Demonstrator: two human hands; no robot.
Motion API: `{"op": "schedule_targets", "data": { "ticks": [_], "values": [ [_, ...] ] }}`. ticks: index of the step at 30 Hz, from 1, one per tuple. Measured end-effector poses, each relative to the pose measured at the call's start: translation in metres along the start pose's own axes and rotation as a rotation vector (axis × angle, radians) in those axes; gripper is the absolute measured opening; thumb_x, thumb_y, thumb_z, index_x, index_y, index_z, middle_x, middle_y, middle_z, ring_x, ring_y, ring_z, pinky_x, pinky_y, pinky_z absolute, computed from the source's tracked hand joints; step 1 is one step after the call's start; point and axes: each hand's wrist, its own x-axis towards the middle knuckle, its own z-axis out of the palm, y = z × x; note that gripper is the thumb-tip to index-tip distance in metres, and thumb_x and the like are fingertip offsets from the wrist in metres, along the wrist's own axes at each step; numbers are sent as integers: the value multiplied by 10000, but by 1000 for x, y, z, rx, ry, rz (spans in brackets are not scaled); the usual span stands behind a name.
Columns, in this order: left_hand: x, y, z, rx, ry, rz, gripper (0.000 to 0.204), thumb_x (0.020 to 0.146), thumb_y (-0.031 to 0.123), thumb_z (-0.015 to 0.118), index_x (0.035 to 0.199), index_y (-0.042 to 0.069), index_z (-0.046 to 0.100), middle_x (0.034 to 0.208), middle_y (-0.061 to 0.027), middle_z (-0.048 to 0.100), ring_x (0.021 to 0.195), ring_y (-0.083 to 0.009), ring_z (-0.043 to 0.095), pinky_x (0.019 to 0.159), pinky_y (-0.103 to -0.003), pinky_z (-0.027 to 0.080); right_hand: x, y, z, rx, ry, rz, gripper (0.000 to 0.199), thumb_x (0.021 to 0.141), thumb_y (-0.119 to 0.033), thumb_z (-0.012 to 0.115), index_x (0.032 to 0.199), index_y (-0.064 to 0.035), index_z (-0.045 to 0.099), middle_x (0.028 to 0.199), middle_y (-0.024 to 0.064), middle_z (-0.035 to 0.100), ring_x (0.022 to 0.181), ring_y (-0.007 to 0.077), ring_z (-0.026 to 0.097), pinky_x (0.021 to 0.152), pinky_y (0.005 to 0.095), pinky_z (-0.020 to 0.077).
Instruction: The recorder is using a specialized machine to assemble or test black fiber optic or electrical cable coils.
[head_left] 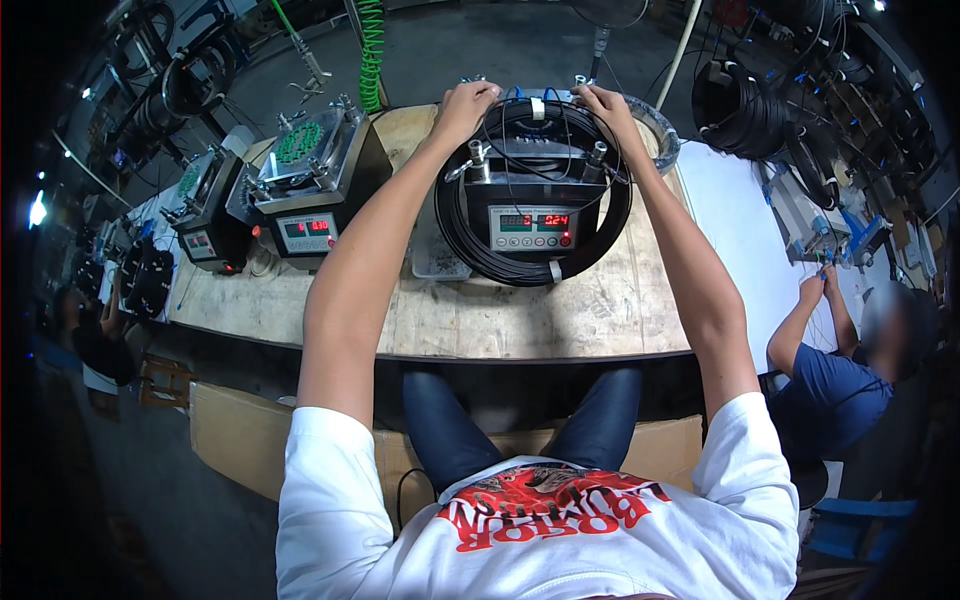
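Across the device (545, 192), its panel (532, 230) faces the person (600, 555).

Left of the frame, from where I stand: black box-shaped machine (342, 198), red display lit; second such machine (216, 238) farther left. Top, left of centre: green coiled hose (371, 50). Upper right: bundle of black cable (738, 115). Right: co-worker (832, 395), dark blue shirt. Lower left: brown cardboard (240, 440).
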Motion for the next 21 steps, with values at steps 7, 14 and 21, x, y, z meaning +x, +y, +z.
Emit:
{"op": "schedule_targets", "data": {
  "ticks": [7,14,21],
  "values": [
    [-5,10,6,36,24,-280,486,996,448,517,1082,22,735,968,-158,748,963,-271,711,868,-344,503,1,0,10,155,138,89,584,1027,-459,513,1058,94,697,851,149,720,830,174,668,800,292,504],
    [-5,3,7,-226,44,-124,609,1018,513,471,1111,-43,699,1031,-149,733,1003,-227,675,911,-306,470,2,4,11,143,183,-5,571,1033,-453,501,1060,79,704,837,156,731,800,171,682,771,295,511],
    [-6,-3,4,-239,35,-122,590,1009,502,502,1108,-44,702,1053,-144,720,1050,-215,657,930,-308,461,4,6,13,80,172,-35,552,1038,-434,498,1049,76,708,829,142,730,797,165,673,762,295,508]
  ]
}}
